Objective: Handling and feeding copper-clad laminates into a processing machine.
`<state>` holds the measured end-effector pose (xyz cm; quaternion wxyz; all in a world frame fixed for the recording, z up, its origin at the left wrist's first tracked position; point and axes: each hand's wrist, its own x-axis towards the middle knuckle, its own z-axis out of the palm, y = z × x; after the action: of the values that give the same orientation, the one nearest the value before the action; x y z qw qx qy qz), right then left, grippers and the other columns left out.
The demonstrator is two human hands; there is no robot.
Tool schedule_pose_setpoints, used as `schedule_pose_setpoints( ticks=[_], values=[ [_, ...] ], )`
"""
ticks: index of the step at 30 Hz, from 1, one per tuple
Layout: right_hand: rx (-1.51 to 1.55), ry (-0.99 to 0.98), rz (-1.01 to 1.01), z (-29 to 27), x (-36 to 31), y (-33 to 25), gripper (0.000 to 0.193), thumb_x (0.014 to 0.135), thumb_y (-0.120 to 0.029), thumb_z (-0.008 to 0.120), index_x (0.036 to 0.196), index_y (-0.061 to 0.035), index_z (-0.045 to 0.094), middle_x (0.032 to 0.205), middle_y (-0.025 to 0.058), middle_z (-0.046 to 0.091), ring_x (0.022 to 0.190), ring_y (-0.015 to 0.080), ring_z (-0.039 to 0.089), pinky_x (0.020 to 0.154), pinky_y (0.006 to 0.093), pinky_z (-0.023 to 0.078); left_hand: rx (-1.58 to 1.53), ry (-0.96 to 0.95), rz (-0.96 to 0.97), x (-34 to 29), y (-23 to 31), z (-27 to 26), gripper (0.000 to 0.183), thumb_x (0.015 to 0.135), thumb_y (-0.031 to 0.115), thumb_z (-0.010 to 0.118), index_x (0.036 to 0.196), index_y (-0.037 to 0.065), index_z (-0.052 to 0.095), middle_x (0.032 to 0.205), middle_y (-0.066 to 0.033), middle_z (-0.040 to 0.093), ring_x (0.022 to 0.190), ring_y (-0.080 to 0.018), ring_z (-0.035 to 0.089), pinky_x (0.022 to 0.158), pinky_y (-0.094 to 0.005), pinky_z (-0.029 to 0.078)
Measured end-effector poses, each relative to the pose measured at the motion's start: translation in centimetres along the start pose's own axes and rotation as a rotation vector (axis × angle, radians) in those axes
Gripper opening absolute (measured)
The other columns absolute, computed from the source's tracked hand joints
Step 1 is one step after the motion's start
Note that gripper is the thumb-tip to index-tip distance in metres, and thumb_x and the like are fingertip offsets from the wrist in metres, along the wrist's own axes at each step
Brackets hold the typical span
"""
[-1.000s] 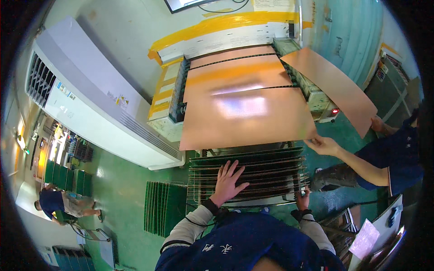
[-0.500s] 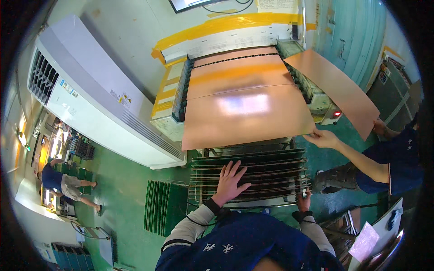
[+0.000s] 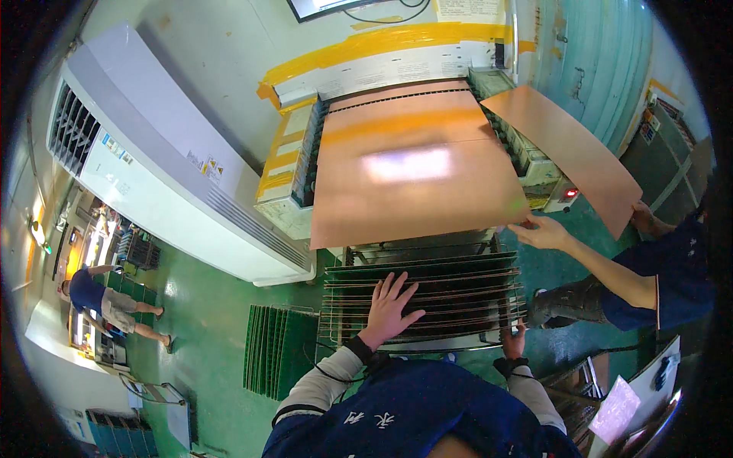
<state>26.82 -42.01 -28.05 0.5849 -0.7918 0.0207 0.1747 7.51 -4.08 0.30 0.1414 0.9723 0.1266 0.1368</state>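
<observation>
Super shiny green floor (image 3: pixel 217 336), kinda scuffed pale wall (image 3: pixel 214 53), chunky white AC unit (image 3: pixel 179 195) left, teal panels (image 3: pixel 603 61) upper right.

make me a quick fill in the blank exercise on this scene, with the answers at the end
1. The left hand, over the racked panels, has its fingers ____.
2. The right hand is at the ____ end of those panels.
3. A co-worker's hand is at the near right corner of the front ____-coloured sheet.
4. The wide tape along the machine is ____.

Missing words: spread; right; copper; yellow.
</observation>
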Motion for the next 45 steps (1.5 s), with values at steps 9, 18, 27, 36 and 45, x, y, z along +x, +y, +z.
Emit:
schedule_pose_setpoints(
  ticks=[9, 18, 27, 36, 45],
  values=[
    [-0.094, 0.025, -0.088, -0.7, 0.8, 2.4, 0.048, 0.094, -0.019, 0.067, 0.13, -0.0071, 0.038, 0.082, 0.0103, 0.067, 0.065, 0.017, 0.064, 0.055, 0.0312, 0.052, -0.021, 0.013, 0.018, 0.5, 0.0, 0.4, 0.066, 0.088, 0.057, 0.065, 0.14, 0.016, 0.058, 0.155, -0.0142, 0.04, 0.144, -0.0419, 0.033, 0.118, -0.0583, 0.023],
    [-0.02, 0.026, -0.057, -1.1, -0.1, 0.4, 0.047, 0.092, -0.019, 0.071, 0.126, -0.0051, 0.04, 0.082, 0.0091, 0.067, 0.067, 0.0159, 0.064, 0.059, 0.0314, 0.053, -0.027, 0.009, 0.032, 0.9, 0.2, 0.4, 0.067, 0.088, 0.058, 0.064, 0.14, 0.016, 0.058, 0.156, -0.0141, 0.039, 0.144, -0.0413, 0.032, 0.118, -0.0579, 0.022],
    [-0.014, 0.028, -0.015, -1.0, -0.8, -0.7, 0.052, 0.089, -0.019, 0.071, 0.129, -0.0038, 0.04, 0.085, 0.0105, 0.069, 0.068, 0.0165, 0.065, 0.061, 0.0317, 0.053, -0.017, -0.02, 0.027, 0.9, 0.1, 0.5, 0.068, 0.09, 0.059, 0.062, 0.143, 0.017, 0.055, 0.157, -0.0141, 0.036, 0.145, -0.0414, 0.03, 0.119, -0.0576, 0.021],
    [-0.131, 0.053, -0.053, -1.0, -1.5, -2.7, 0.055, 0.087, -0.026, 0.069, 0.129, -0.0006, 0.044, 0.085, 0.0161, 0.067, 0.07, 0.0234, 0.065, 0.062, 0.0375, 0.052, -0.014, -0.007, 0.015, 0.8, 0.1, 0.5, 0.067, 0.089, 0.058, 0.064, 0.142, 0.018, 0.056, 0.156, -0.0128, 0.038, 0.145, -0.0407, 0.032, 0.119, -0.0579, 0.021],
    [-0.14, 0.041, -0.03, -1.2, -2.2, -4.3, 0.056, 0.086, -0.022, 0.071, 0.132, -0.0016, 0.045, 0.099, 0.0197, 0.066, 0.078, 0.0265, 0.065, 0.07, 0.0396, 0.053, -0.026, -0.006, 0.023, 0.9, 0.1, 0.5, 0.067, 0.089, 0.058, 0.063, 0.142, 0.018, 0.056, 0.157, -0.0129, 0.038, 0.145, -0.0407, 0.032, 0.119, -0.0578, 0.021]
  ],
)
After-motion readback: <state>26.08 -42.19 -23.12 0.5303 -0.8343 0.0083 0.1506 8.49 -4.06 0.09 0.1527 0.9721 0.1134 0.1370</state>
